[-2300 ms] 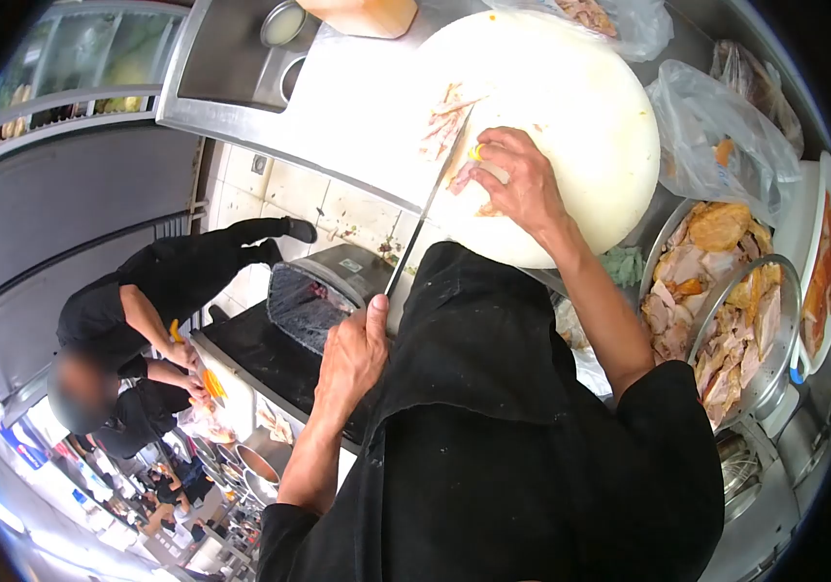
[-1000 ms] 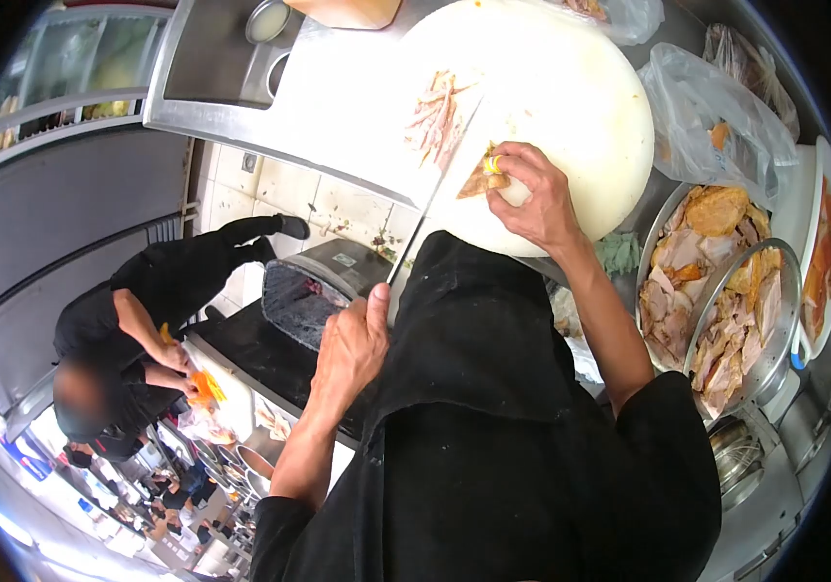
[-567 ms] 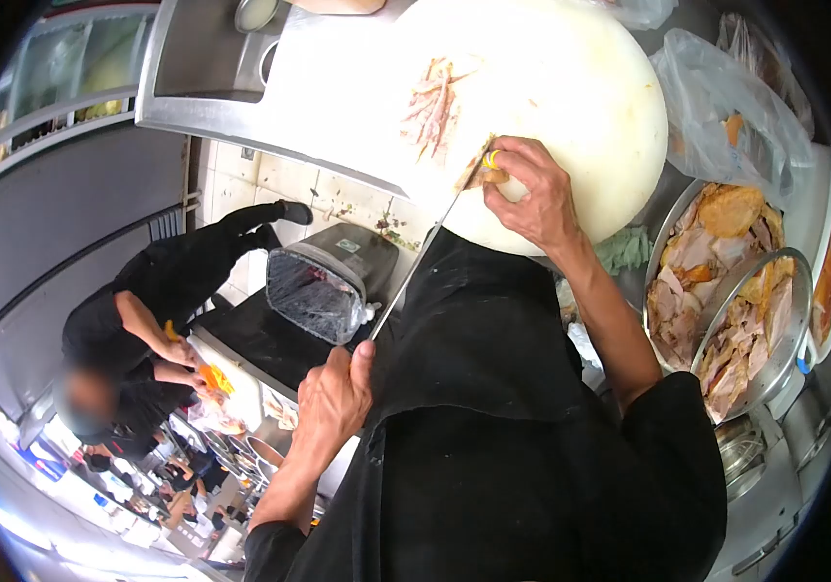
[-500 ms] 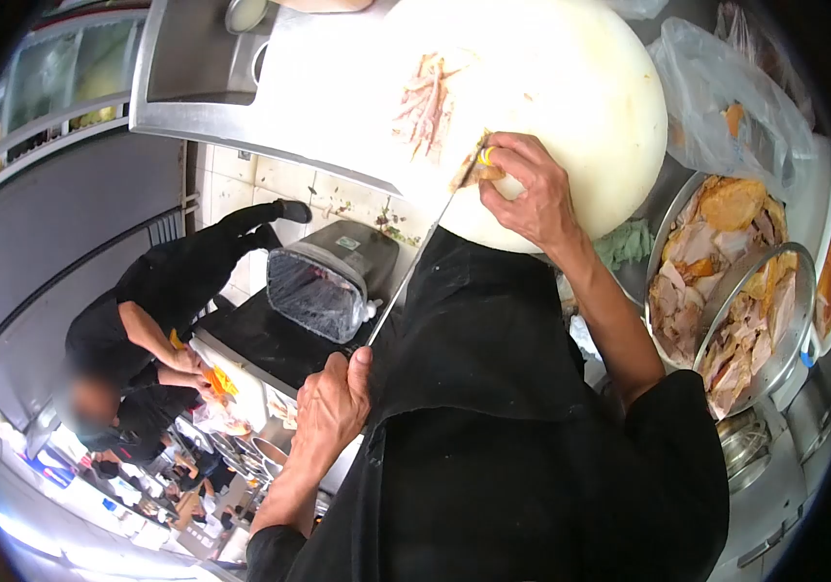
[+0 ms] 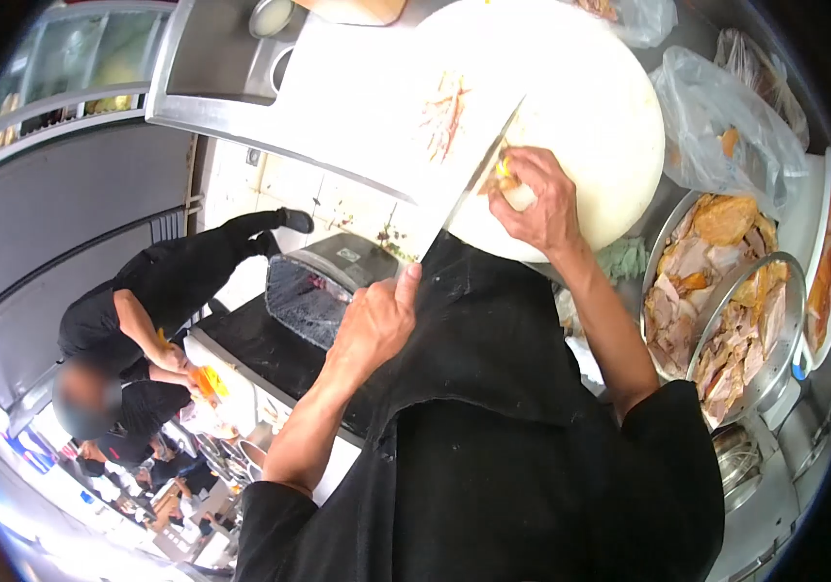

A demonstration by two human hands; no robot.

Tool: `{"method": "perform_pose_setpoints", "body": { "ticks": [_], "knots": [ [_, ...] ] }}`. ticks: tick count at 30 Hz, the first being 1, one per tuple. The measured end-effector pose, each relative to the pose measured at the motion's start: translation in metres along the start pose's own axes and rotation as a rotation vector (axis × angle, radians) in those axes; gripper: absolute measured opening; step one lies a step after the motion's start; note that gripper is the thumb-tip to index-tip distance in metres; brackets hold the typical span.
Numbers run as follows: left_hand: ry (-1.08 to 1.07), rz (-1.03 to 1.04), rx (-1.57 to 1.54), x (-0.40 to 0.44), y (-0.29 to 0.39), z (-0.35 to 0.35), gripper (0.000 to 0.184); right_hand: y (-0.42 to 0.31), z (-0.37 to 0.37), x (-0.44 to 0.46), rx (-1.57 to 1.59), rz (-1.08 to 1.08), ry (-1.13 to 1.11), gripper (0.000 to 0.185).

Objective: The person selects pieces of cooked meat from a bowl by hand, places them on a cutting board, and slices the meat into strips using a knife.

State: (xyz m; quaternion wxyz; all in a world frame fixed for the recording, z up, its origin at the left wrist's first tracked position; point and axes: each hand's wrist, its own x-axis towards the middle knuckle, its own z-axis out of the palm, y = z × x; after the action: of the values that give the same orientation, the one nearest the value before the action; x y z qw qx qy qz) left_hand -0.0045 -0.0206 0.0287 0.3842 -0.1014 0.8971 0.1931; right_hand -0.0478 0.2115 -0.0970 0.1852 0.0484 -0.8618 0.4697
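Observation:
My left hand (image 5: 376,320) is closed around the handle of a long knife (image 5: 478,170), thumb along the top. The blade slants up and to the right over the round white cutting board (image 5: 619,116), its tip resting past my right hand's fingers. My right hand (image 5: 541,199) is curled on the board, with its fingers around a small piece of meat (image 5: 522,197), mostly hidden by them. Something yellow shows at one finger. Thin strips of meat (image 5: 446,116) lie on the board left of the blade.
Right of the board are a metal bowl of sliced meat (image 5: 692,262), a clear plastic bag (image 5: 726,126) and a green cloth (image 5: 624,257). A lined bin (image 5: 304,301) stands on the floor at left. Behind it a person in black (image 5: 153,306) works at another counter. A sink (image 5: 216,63) is upper left.
My left hand has moved up and right with the knife, and the blade reaches farther across the board. My right hand has shifted slightly and stays around the meat.

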Motion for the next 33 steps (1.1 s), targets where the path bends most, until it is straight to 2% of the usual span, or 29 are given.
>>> {"method": "perform_pose_setpoints", "body": {
  "ticks": [4,7,10,13,16,19,29,33],
  "knots": [
    [0.049,-0.024,-0.086,-0.025,-0.01,-0.009,0.076,-0.004,-0.005,-0.008,0.014,0.184,-0.017,0.018],
    [0.069,-0.055,-0.095,-0.034,-0.016,-0.011,0.076,-0.01,-0.007,0.003,0.003,0.212,0.002,0.016],
    [0.087,-0.066,-0.072,-0.034,-0.025,-0.007,0.075,0.006,0.009,0.016,0.011,0.03,-0.047,0.015],
    [0.1,-0.097,-0.054,-0.033,-0.032,-0.004,0.073,0.01,0.017,0.024,-0.002,-0.002,-0.1,0.015],
    [0.142,-0.078,-0.068,-0.037,-0.034,-0.004,0.072,0.008,0.012,0.025,0.068,0.096,-0.085,0.015],
    [0.123,-0.067,-0.114,-0.042,-0.024,-0.006,0.072,0.017,0.016,0.023,0.051,-0.001,-0.096,0.014],
    [0.044,-0.055,0.05,-0.051,-0.028,-0.012,0.065,0.019,0.016,0.025,0.074,-0.026,-0.05,0.015],
    [0.046,0.057,0.109,-0.006,-0.022,0.009,0.065,0.019,0.016,0.024,0.078,0.001,-0.075,0.016]
  ]
}}
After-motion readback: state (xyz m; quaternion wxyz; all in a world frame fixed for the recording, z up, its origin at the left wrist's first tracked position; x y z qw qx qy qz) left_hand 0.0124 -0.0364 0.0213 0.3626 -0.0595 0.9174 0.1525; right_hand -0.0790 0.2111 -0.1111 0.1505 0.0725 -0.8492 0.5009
